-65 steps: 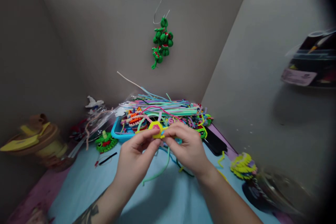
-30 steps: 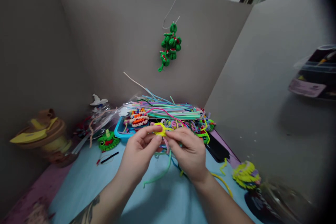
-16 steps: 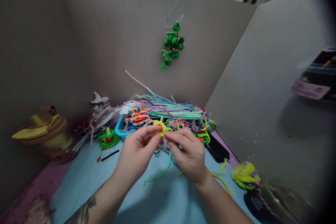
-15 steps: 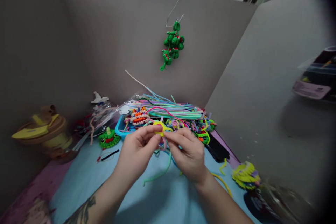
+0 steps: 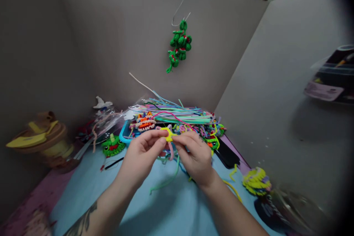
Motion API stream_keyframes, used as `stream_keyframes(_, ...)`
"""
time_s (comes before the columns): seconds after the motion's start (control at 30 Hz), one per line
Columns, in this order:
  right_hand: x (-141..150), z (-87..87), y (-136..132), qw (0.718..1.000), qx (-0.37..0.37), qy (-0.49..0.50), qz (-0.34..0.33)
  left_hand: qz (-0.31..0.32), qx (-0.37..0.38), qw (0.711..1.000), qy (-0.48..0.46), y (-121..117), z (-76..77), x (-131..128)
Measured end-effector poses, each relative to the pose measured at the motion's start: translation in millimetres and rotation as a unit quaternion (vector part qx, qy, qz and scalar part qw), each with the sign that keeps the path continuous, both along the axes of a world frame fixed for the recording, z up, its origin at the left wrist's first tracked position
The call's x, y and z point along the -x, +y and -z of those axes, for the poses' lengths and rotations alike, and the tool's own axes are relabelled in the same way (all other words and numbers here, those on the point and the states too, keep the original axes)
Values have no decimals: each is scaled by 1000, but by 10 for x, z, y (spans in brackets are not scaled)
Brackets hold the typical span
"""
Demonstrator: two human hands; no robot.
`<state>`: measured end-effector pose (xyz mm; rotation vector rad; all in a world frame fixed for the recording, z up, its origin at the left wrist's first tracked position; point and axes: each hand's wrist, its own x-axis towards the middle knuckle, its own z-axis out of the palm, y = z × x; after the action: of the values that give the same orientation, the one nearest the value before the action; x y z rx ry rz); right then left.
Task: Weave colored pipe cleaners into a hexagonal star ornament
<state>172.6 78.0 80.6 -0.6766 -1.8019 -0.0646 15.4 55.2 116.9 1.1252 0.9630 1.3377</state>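
Between both hands, above the blue mat [image 5: 155, 210], is a small bent yellow pipe cleaner piece [image 5: 167, 135]. My left hand [image 5: 146, 151] pinches its left side between thumb and fingers. From the right, my right hand [image 5: 195, 155] has closed thumb and forefinger on its other end. A pink pipe cleaner [image 5: 171, 152] hangs just below the yellow piece; whether the two are joined I cannot tell. Under the hands a green pipe cleaner [image 5: 166, 183] trails over the mat. My lower fingers are curled and partly hidden.
Behind the hands lie a heap of pastel pipe cleaners [image 5: 188, 114] and a blue tray [image 5: 123, 132]. A green fuzzy figure [image 5: 113, 147] sits left, a yellow one [image 5: 257, 181] right. A black phone-like slab [image 5: 226, 155] lies right. Green figures [image 5: 179, 44] hang from a wire.
The pink strand under the yellow piece shows more clearly and hangs lower. The whole view has shifted slightly; both hands keep their pinch.
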Motion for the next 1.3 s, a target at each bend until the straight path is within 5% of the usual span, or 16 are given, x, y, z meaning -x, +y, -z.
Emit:
stream_keyframes(0.33,-53,-90,-79,988,-92,-113,50,-34,-40,999,-14,9,98,-100)
stream_keyframes(0.67,-3,-122,-93,999,-1,-39,13,-95,-96,990,40,-72,113,-126)
stream_keyframes(0.93,-11,-155,-101,999,29,2,-25,-12,-73,997,19,-48,14,-66)
stream_keyframes(1.3,-55,-195,-128,994,66,-17,-87,22,-72,995,60,-106,-38,-8)
